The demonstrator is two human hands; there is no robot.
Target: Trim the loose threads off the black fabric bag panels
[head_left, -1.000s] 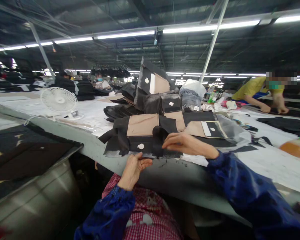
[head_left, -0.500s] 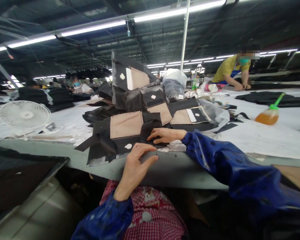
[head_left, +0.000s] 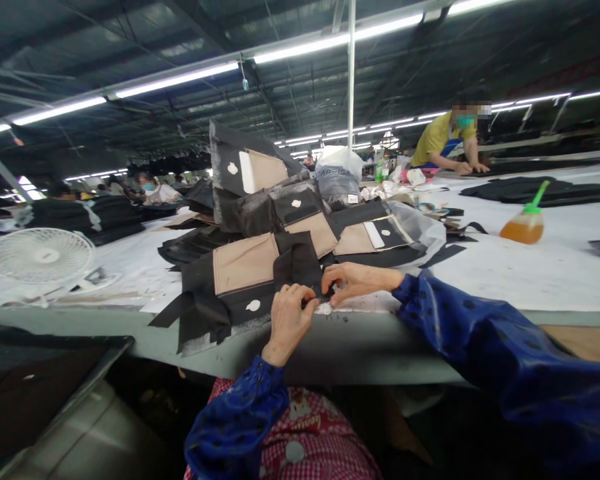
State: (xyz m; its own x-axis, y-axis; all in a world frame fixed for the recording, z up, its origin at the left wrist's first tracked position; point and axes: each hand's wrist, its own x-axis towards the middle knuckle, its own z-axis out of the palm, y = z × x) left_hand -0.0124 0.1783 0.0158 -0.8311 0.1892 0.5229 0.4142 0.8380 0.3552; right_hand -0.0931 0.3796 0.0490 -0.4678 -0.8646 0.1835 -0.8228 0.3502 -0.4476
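Observation:
A black fabric panel [head_left: 250, 290] with a stitched beige patch [head_left: 245, 263] and a white oval spot lies at the table's front edge. My left hand [head_left: 291, 317] pinches the panel's near edge at its lower right, thumb against curled fingers. Close beside it, my right hand [head_left: 363, 281] has its fingers and thumb bent around the dark fabric at the panel's right corner. The fingertips partly hide the cloth there. Behind lie more black panels with beige patches, one of them a propped-up panel [head_left: 225, 177].
A white fan [head_left: 43, 257] stands at the left. On the right sits a bottle of orange liquid [head_left: 523, 229] with a green top. Behind the pile is a filled plastic bag [head_left: 337, 173]. A co-worker in yellow [head_left: 435, 143] handles dark cloth farther back.
My left hand has moved right and closed on the panel's near edge. My right hand has shifted right to the corner, its fingers more bent. The view has turned slightly.

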